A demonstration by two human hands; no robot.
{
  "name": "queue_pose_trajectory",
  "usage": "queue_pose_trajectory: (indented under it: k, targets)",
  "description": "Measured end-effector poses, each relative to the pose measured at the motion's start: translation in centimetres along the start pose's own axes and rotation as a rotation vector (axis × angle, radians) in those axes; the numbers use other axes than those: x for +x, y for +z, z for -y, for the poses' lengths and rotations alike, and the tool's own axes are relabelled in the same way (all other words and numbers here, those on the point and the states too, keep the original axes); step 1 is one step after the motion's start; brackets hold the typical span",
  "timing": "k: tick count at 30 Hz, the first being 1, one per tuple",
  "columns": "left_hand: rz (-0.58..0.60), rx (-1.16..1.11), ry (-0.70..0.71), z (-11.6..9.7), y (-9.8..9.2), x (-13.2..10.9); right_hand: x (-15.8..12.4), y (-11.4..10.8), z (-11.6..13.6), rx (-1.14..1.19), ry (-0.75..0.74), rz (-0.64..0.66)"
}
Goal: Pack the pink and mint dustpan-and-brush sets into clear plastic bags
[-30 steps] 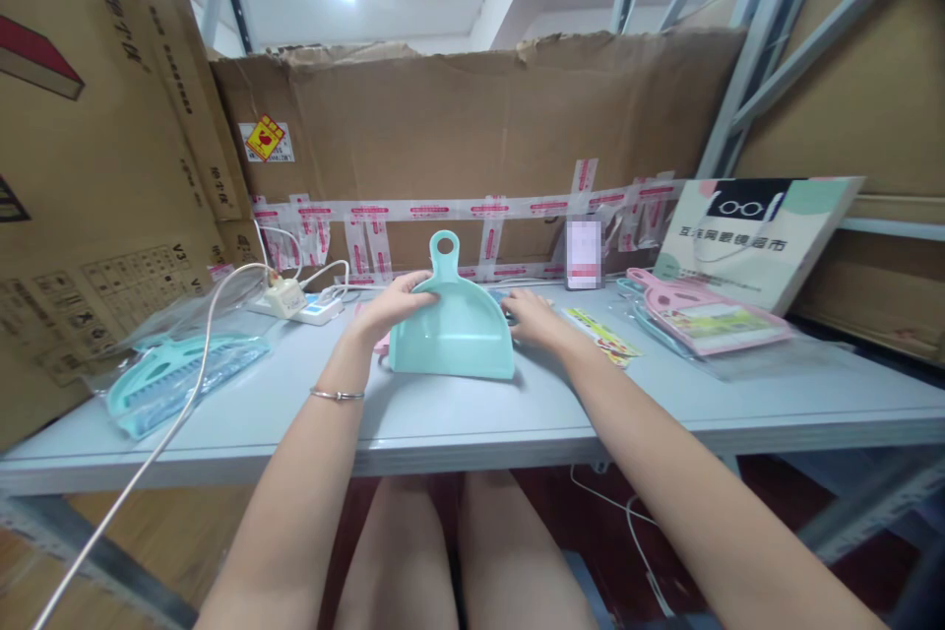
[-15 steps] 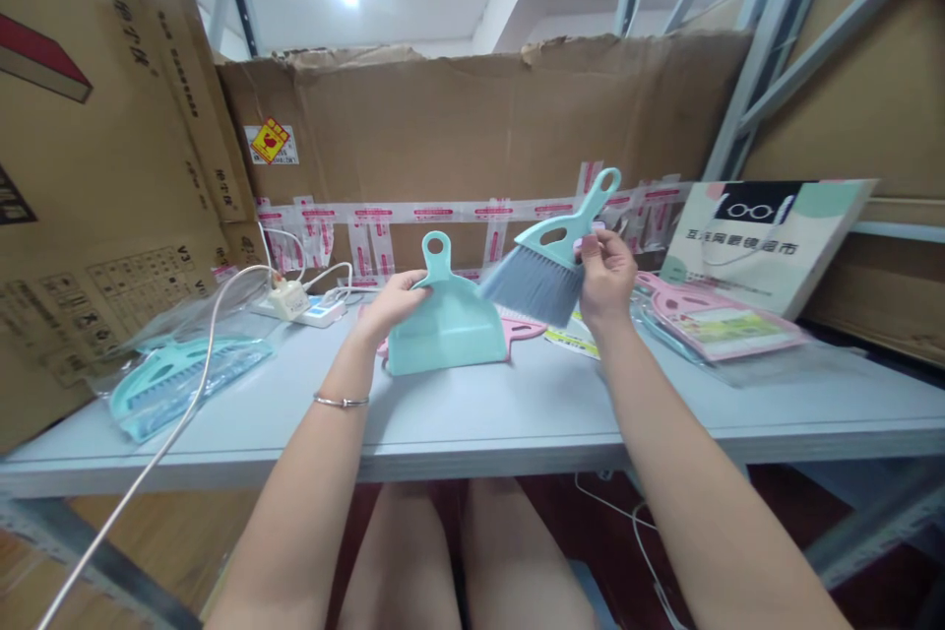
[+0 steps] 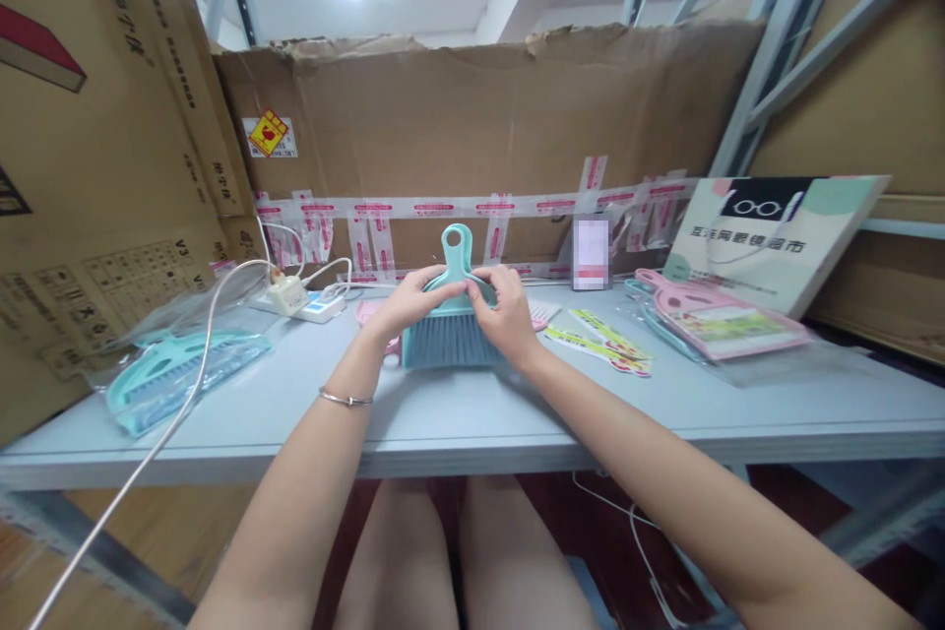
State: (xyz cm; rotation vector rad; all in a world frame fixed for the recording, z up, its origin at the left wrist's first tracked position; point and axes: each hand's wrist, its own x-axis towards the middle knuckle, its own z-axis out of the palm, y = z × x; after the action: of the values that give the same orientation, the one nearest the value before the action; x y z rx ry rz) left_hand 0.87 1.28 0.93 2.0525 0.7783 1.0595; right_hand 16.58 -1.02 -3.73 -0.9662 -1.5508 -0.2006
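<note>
The mint brush point(image 3: 452, 340) lies over the front of the mint dustpan point(image 3: 408, 350), handles lined up and bristles down, just above the table at the centre. My left hand point(image 3: 414, 303) grips the pair on the left side, thumb across the front. On the right side my right hand point(image 3: 508, 313) grips them too, its thumb close to the left one. Most of the dustpan is hidden behind the brush and hands. Behind them, parts of a pink set point(image 3: 544, 315) show on the table.
Yellow-green cards point(image 3: 611, 346) and a phone-like upright item point(image 3: 592, 254) are right of centre. A pink bagged set point(image 3: 727, 317) lies before a box point(image 3: 764, 241). A bagged mint set point(image 3: 184, 374), power strip point(image 3: 317, 308) and white cable point(image 3: 209, 340) are at left.
My right hand has brought the brush left and down onto the dustpan front, and the handles now overlap. The cards and phone-like item, formerly mostly behind my right hand, are uncovered.
</note>
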Motion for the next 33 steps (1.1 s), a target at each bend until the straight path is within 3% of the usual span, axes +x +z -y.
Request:
queue_pose_trajectory:
  k: [3, 7, 9, 11, 14, 20, 25, 28, 31, 32, 33]
  targets:
    - [0.011, 0.023, 0.06, 0.0, 0.1, -0.1, -0.1, 0.5, 0.1, -0.035, -0.024, -0.075]
    - [-0.023, 0.039, 0.003, 0.2, -0.1, 0.0, 0.0, 0.5, -0.8, -0.003, 0.066, -0.201]
    - [-0.041, 0.035, -0.022, 0.3, -0.3, 0.0, 0.2, 0.1, -1.1, 0.051, 0.175, -0.122]
    - [-0.058, 0.028, -0.021, 0.4, -0.4, 0.0, 0.5, -0.3, -1.2, 0.108, 0.272, 0.09]
    - [-0.074, 0.048, -0.032, 0.5, -0.5, 0.1, 0.7, -0.8, -0.8, 0.149, 0.286, 0.3]
    - [-0.047, 0.01, -0.065, 0.4, -0.6, 0.0, 0.1, -0.7, -0.2, 0.13, 0.252, 0.251]
    - [-0.075, -0.015, -0.074, 0.4, -0.7, -0.2, 0.7, -0.4, -1.2, 0.225, 0.22, 0.314]
    - [-0.109, -0.053, -0.103, 0.4, -0.9, -0.2, 2.0, -2.2, -3.9, 0.184, 0.292, 0.341]
    - [-0.158, -0.105, -0.129, 0.6, -1.1, -0.1, 3.1, -6.2, -7.9, -0.276, 0.596, 0.302]
    - [-0.174, -0.122, -0.133, 0.6, -1.2, -0.1, 3.1, -7.7, -9.2, -0.489, 0.741, 0.367]
    - [-0.187, -0.137, -0.133, 0.7, -1.2, 0.0, 3.1, -9.2, -10.3, -0.547, 0.821, 0.409]
